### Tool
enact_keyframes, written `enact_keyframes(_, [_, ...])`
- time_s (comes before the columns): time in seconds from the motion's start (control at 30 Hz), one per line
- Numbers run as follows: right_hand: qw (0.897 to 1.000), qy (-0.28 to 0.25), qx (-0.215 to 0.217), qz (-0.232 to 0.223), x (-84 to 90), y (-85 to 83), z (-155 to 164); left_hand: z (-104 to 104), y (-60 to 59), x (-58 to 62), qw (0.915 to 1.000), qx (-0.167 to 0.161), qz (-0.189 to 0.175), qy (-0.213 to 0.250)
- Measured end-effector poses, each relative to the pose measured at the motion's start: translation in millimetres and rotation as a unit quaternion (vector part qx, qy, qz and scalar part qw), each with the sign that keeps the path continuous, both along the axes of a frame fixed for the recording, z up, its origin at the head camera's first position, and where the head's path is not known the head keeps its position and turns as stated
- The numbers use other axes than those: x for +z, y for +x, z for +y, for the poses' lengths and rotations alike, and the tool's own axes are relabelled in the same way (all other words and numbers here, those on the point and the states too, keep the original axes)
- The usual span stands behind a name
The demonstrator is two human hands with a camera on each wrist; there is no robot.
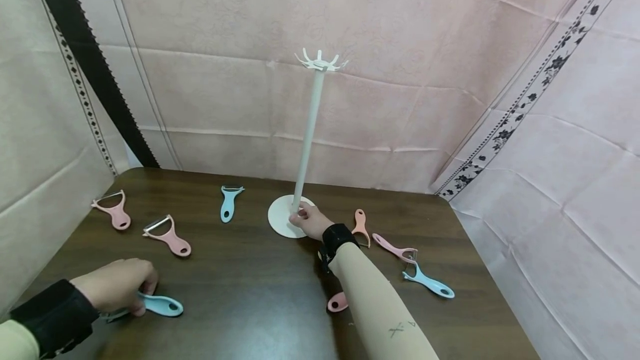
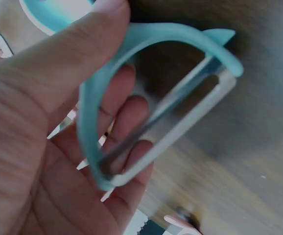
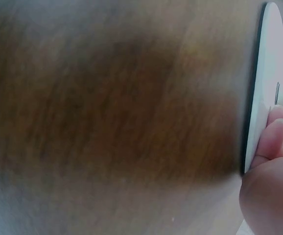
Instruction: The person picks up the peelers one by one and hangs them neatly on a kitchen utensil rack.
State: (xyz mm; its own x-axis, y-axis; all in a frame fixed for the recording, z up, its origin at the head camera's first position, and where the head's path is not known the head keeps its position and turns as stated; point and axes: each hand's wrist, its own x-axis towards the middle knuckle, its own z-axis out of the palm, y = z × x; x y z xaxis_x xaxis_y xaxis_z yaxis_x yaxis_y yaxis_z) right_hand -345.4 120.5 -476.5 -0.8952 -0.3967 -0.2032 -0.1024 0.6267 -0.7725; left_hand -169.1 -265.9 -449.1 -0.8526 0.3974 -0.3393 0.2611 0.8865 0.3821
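My left hand (image 1: 120, 282) grips a light blue peeler (image 1: 167, 306) at the table's front left. Its handle sticks out to the right. The left wrist view shows the thumb on the frame, with the peeler's metal blade (image 2: 173, 127) across its open end. At the back middle stands a white rack (image 1: 308, 132) with a ring of hooks on top. My right hand (image 1: 312, 223) holds the foot of its pole, just above the round base (image 1: 280, 216). In the right wrist view the curled fingers (image 3: 273, 134) lie over the base, beside the pole.
Pink peelers (image 1: 175, 240) lie at left, with a blue peeler (image 1: 228, 204) behind. Right of the rack are an orange peeler (image 1: 360, 220), a pink peeler (image 1: 387, 246) and a blue peeler (image 1: 432, 283). My right forearm partly covers a pink handle (image 1: 337, 303). Cloth walls (image 1: 375, 99) surround the table.
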Motion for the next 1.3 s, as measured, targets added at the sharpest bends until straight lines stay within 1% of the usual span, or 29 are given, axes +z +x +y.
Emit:
enact_keyframes(0.07, [1.0,0.0,0.004,-0.002,3.9,3.7,-1,2,-1.0,1.9,0.9997,0.002,-0.004,0.026])
enact_keyframes(0.17, [1.0,0.002,0.003,-0.002,7.9,8.1,-2,6,-6.8,6.2,0.9972,-0.013,0.004,0.073])
enact_keyframes(0.23, [1.0,0.002,0.0,0.001,10.0,10.2,-2,10,-13.5,9.9,0.9937,-0.025,0.022,0.107])
enact_keyframes(0.27, [1.0,0.003,-0.002,0.003,10.7,11.0,-2,13,-17.9,12.1,0.9916,-0.025,0.031,0.123])
enact_keyframes(0.33, [1.0,0.0,-0.006,0.004,11.4,11.9,-2,21,-28.1,19.1,0.9879,-0.008,0.046,0.148])
enact_keyframes(0.37, [1.0,0.001,-0.008,0.004,11.5,12.2,-2,25,-33.7,23.6,0.9855,0.008,0.048,0.162])
enact_keyframes(0.43, [1.0,0.0,-0.012,0.003,10.9,12.5,-2,33,-43.0,33.9,0.9786,0.051,0.04,0.195])
enact_keyframes(0.47, [1.0,0.001,-0.013,0.002,10.1,12.3,-2,37,-47.5,38.8,0.9742,0.071,0.043,0.21])
enact_keyframes(0.57, [1.0,0.007,-0.015,0.0,8.4,12.9,-2,43,-59.4,50.4,0.9636,0.099,0.088,0.233])
enact_keyframes(0.67, [1.0,0.018,-0.011,0.003,7.0,13.7,-3,51,-69.9,59.0,0.954,0.107,0.16,0.23])
enact_keyframes(0.7, [1.0,0.021,-0.011,0.003,7.1,14.1,-3,54,-73.6,62.1,0.9495,0.112,0.18,0.231])
enact_keyframes(0.8, [1.0,0.023,-0.012,0.003,7.3,14.9,-3,68,-86.6,74.7,0.9337,0.124,0.217,0.257])
enact_keyframes(0.87, [1.0,0.024,-0.017,0.0,6.9,14.7,-2,80,-97.9,85.8,0.9232,0.139,0.219,0.284])
enact_keyframes(0.93, [0.999,0.025,-0.02,-0.001,6.0,14.4,-1,92,-109.7,99.0,0.9154,0.148,0.215,0.307])
enact_keyframes(1.0, [0.999,0.028,-0.022,0.0,5.2,13.9,0,104,-120.8,113.6,0.907,0.157,0.189,0.342])
enact_keyframes(1.07, [0.999,0.031,-0.02,0.004,5.1,13.6,-1,113,-131.5,127.6,0.9004,0.163,0.161,0.37])
enact_keyframes(1.1, [0.999,0.03,-0.019,0.007,4.9,13.3,-1,117,-137.1,133.8,0.8977,0.164,0.151,0.38])
enact_keyframes(1.17, [0.999,0.028,-0.014,0.017,4.1,12.3,-3,124,-147.7,144.8,0.8895,0.171,0.136,0.401])
enact_keyframes(1.2, [0.999,0.03,-0.012,0.021,3.3,11.5,-4,128,-152.9,150.2,0.8855,0.176,0.132,0.409])
enact_keyframes(1.3, [0.999,0.031,-0.012,0.036,1.4,8.9,-4,138,-171.3,166.7,0.881,0.175,0.146,0.415])
